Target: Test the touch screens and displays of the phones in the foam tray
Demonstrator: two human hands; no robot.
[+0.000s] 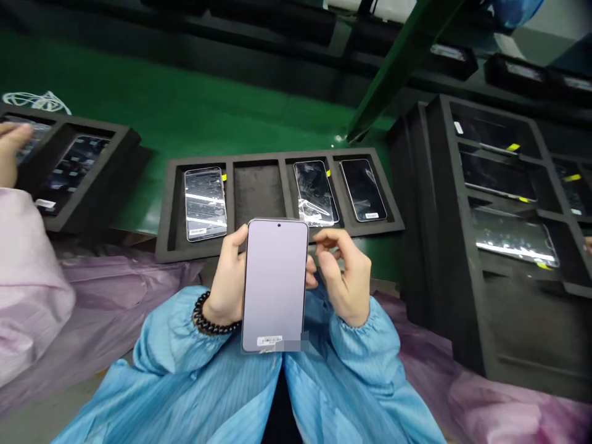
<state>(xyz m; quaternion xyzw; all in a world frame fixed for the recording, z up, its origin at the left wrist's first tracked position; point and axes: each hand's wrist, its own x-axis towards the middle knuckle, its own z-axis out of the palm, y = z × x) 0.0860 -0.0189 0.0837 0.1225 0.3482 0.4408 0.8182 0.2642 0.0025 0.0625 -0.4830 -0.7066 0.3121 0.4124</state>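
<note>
1. Lilac-grey and blank, the phone stands upright in front of the person's chest with its screen facing them, so the whole glass can be looked over at once.
2. The left hand grasps it by the long edges, thumb on the near side. This keeps skin off the screen and off the label at the foot.
3. The right hand sits at the phone's right edge, thumb and forefinger pinched close. I cannot tell whether they grip anything.
4. Just beyond, a black foam tray lies on the green belt. Three slots hold phones face up and the second slot is bare; the foam keeps each phone apart from the next.
5. More trays are stacked at the right, within reach.
6. At the far left a co-worker's hand rests at another tray.
</note>
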